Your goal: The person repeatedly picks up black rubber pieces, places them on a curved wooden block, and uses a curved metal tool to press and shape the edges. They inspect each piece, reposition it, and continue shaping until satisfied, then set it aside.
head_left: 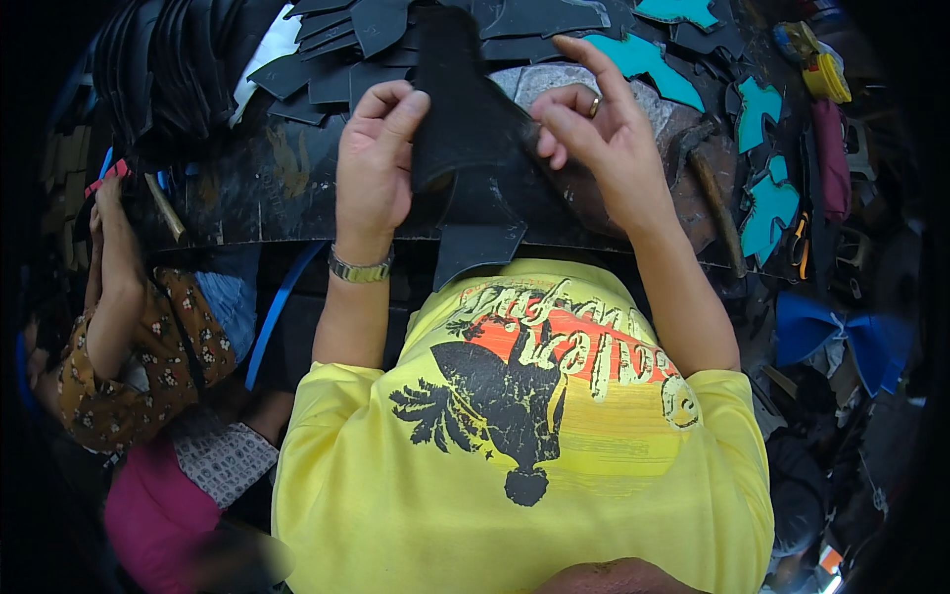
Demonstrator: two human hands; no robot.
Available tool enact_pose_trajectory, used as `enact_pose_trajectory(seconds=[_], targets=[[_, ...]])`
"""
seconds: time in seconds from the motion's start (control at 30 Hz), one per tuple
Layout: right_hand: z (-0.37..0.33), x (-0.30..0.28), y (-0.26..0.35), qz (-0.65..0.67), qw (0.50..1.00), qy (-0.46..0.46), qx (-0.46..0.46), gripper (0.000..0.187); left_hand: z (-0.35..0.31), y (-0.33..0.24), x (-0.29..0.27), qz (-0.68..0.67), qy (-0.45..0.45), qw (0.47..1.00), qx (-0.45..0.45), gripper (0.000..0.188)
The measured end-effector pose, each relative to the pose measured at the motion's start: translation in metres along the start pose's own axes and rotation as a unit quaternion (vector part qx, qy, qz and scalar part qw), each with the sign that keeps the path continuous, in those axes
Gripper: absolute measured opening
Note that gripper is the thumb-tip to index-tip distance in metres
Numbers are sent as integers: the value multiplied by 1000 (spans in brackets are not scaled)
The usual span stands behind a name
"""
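Observation:
In front of me a black shoe-upper piece (453,119), leather-like and flat, is held up above the table edge. My left hand (381,148) pinches its left edge between thumb and curled fingers. At the slanted right edge, the thumb and curled fingers of my right hand (604,129) close on the piece, while the index finger points up and away. More black cut pieces (480,247) hang below it, over the table's near edge. A grey stone slab (638,99) lies behind my right hand, partly covered.
Stacked black pieces (163,69) stand at the far left. Turquoise cut pieces (760,114) lie on the right, near a wooden-handled hammer (717,208) and an orange-handled tool (800,247). Another person's arm (119,238) is at the left beside the dark table (287,213).

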State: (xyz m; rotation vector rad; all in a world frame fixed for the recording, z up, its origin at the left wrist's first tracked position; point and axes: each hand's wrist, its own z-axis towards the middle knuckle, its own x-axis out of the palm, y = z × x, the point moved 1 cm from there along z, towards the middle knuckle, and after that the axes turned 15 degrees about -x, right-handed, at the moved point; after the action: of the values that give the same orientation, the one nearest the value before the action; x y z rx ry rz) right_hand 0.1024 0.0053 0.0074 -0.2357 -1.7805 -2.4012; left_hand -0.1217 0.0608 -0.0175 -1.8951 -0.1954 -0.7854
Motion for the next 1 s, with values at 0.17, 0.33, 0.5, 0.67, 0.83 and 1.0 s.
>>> enact_pose_trajectory(seconds=[0.17,0.33,0.5,0.67,0.83,1.0], targets=[[-18,13,5,87,996,-31,-8,79,-9,20,27,117,8,993,-30,21],[-29,-21,28,24,994,-100,-30,80,-32,7,24,476,-71,876,44,55],[-40,-68,54,-91,985,-142,18,76,-59,7,12,733,-132,660,101,82],[-44,-65,35,-93,986,-140,-6,74,-63,20,10,722,-128,668,128,61],[-42,-52,18,-67,989,-131,13,74,-53,20,2,503,-104,857,-40,31],[-45,-52,23,-105,986,-109,73,70,-31,2,-8,428,-55,901,-51,17]])
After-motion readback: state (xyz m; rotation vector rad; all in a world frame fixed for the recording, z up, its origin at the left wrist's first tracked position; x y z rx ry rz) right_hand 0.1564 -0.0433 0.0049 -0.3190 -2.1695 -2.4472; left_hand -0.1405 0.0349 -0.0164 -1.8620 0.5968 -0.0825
